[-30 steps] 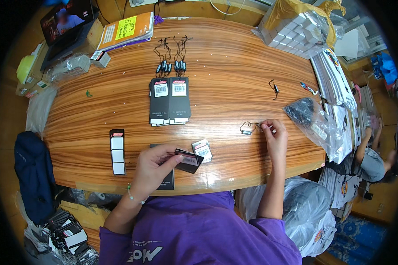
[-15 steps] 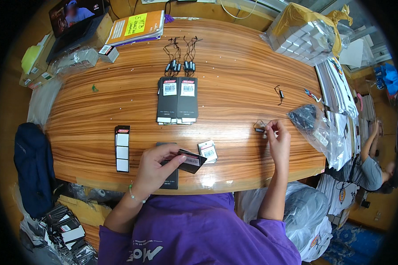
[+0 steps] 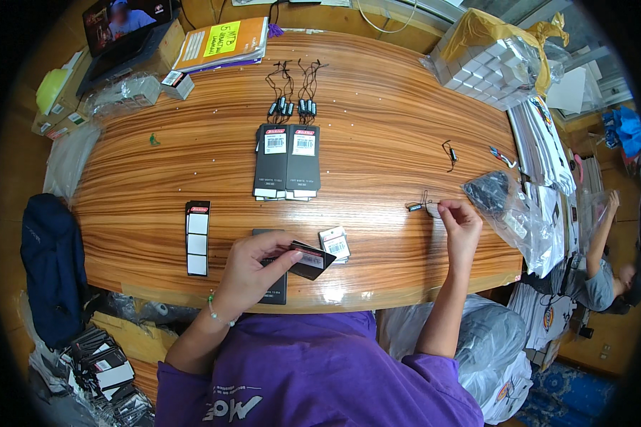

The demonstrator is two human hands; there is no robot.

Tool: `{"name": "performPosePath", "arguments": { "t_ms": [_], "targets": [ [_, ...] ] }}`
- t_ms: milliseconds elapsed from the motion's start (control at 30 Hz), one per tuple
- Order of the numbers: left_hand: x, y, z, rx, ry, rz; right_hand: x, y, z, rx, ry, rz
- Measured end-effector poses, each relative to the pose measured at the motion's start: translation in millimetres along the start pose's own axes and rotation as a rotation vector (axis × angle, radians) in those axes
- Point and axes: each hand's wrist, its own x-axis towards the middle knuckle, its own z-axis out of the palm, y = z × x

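Near the front edge of the table, my left hand (image 3: 258,265) pinches a black hang tag (image 3: 312,260) with a pale label on it, thumb on top. Partly under that hand lies a dark grey tag (image 3: 274,290). My right hand (image 3: 461,222) is closed at the fingertips on a thin black string loop (image 3: 427,201), with a small black plug on it, at the right of the table. Between the hands sits a small stack of white barcode tags (image 3: 335,244). A strip-like stack of black-and-white tags (image 3: 198,239) rests left of my left hand.
Two stacks of dark tags (image 3: 287,164) with strings stretched upward occupy the table's middle. Another string loop (image 3: 450,154) and a plastic bag of black strings (image 3: 488,193) lie at right. A bag of white boxes (image 3: 477,64) stands far right; a laptop (image 3: 124,35) far left. Another person (image 3: 597,274) is at right.
My right hand has shifted slightly right and down, and the string by its fingertips looks more drawn out. My left hand keeps its hold on the hang tag, almost unmoved.
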Motion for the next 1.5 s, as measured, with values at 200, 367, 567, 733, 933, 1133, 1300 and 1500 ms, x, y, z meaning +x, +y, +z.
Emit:
{"name": "performPosePath", "arguments": {
  "t_ms": [200,367,567,733,933,1133,1300,1500],
  "targets": [
    [3,5,6,-0.039,0.003,-0.037,-8,-31,8,0.372,0.076,-0.061],
    [12,4,12,-0.075,0.002,0.025,-25,-52,18,0.638,-0.072,-0.077],
    [20,5,22,-0.079,0.043,0.060,-52,-78,49,0.584,-0.243,0.006],
    [21,13,26,0.014,0.100,0.145,-59,-78,59,0.344,-0.347,-0.029],
    [22,15,26,-0.035,0.122,0.123,-70,-100,76,0.286,-0.320,-0.201],
    [22,12,28,-0.004,0.138,0.120,-75,-111,97,0.116,-0.254,-0.444],
    [21,18,33,0.041,0.150,0.147,-75,-113,102,0.087,-0.215,-0.554],
    [20,25,34,0.169,0.160,0.187,-75,-112,103,0.109,-0.200,-0.551]
  ]
}}
